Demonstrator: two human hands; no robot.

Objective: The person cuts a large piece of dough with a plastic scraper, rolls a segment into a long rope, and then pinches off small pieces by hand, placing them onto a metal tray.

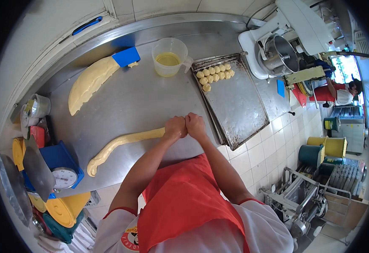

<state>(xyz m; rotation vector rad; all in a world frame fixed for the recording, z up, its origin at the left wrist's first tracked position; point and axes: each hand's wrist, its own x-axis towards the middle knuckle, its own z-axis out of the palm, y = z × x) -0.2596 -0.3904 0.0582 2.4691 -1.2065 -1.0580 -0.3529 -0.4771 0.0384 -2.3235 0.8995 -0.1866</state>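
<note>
1. Both hands are fisted side by side at the near end of a long dough rope (123, 145): the left hand (175, 127) has its grip closed around the rope's end, and the right hand (196, 125) presses knuckle to knuckle against it, its grip curled shut on that same end.
2. Both forearms rise from the lower edge and converge over the rope's end, elbows spread wide, wrists nearly touching.
3. The dough rope lies on the steel bench (125, 101), running from the hands leftward and toward the person, ending in a rounded tip near a blue scale (62, 168).
4. Beyond the rope, farther from the person, a thicker dough slab (89, 82) lies on the bench with a blue scraper (126, 56) at its far end.
5. Right of that slab stands a clear measuring jug (169, 57) holding yellow liquid.
6. Right of the rope's held end lies a dark baking tray (239, 105) with a cluster of small dough balls (215, 74) in its far corner.
7. Past the tray stands a white stand mixer (277, 42) with a metal bowl.
8. Right of the bench the floor is tiled; yellow and green buckets (326, 147) stand there, and another person (340, 90) in red and white works in the distance.
</note>
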